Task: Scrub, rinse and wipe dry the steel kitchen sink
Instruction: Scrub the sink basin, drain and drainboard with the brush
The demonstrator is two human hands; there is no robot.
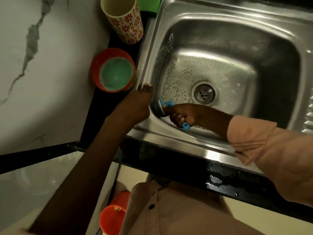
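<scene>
Right hand: the right hand (182, 115) was down in the basin, fingers curled tight round the blue handle of a scrub brush (165, 107).
Scrub brush: its dark head was pressed against the near-left wall of the sink, just left of the drain; the end of the blue handle stuck out below the fist.
Left hand: the left hand (135, 106) lay on the sink's left rim with its fingers straight and close together, fingertips on the steel edge, gripping nothing.
Sink: the steel sink (211, 19) filled the upper right of the view, set in a dark counter (169, 160); soapy foam covered its floor and left wall.
Drain: the round drain (204, 94) sat in the basin floor, just above the right hand.
Orange bowl: an orange bowl (96, 65) holding pale green liquid stood on the counter just left of the sink rim, near the left fingertips.
Patterned cup: a cream cup (125, 22) with red flowers stood beyond the bowl.
Green item: something green (149, 5) lay at the top edge, behind the cup; what it was could not be told.
Wall: a white marbled wall (50, 73) ran along the left.
Sleeve: a pale pink sleeve (271, 150) covered the right arm.
Below the counter: an orange cup (110, 217) was visible under the counter.
</scene>
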